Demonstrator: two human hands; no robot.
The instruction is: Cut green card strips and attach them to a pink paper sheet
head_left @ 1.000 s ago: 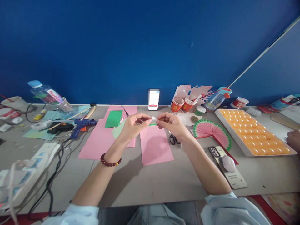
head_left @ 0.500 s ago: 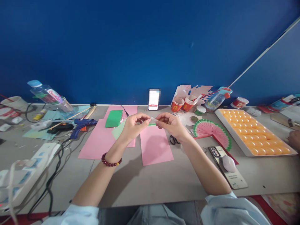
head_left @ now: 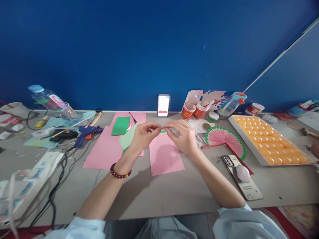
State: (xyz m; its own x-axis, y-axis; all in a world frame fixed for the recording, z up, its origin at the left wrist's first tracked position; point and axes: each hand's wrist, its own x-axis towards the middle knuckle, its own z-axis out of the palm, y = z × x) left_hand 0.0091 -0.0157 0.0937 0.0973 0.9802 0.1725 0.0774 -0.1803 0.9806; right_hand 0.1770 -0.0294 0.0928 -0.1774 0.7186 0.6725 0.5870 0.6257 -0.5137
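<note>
My left hand [head_left: 147, 134] and my right hand [head_left: 183, 134] meet over the table, thumbs and forefingers pinched together. Between the fingertips is a small whitish strip [head_left: 162, 127], mostly covered by them; it looks like paper or tape. Just below lies a pink sheet [head_left: 166, 156] with a green strip [head_left: 162, 131] along its far edge. A pale green sheet [head_left: 127, 136] and a dark green piece [head_left: 121, 126] lie beside my left hand on more pink paper [head_left: 102, 152]. To the right of my right hand is a watermelon-patterned folded paper fan [head_left: 224, 137].
A lit phone [head_left: 163, 105] stands against the blue wall. Red paper cups [head_left: 188, 111] are at the back. On the right are a tray of orange balls [head_left: 269, 139] and a second phone [head_left: 246, 186] bearing a mouse [head_left: 243, 173]. Leftward lie a blue glue gun [head_left: 86, 134] and a power strip [head_left: 32, 182].
My fingertips have come closer together, and less of the whitish strip shows between them. My right hand has turned slightly and shifted left. The pink sheet has stayed put.
</note>
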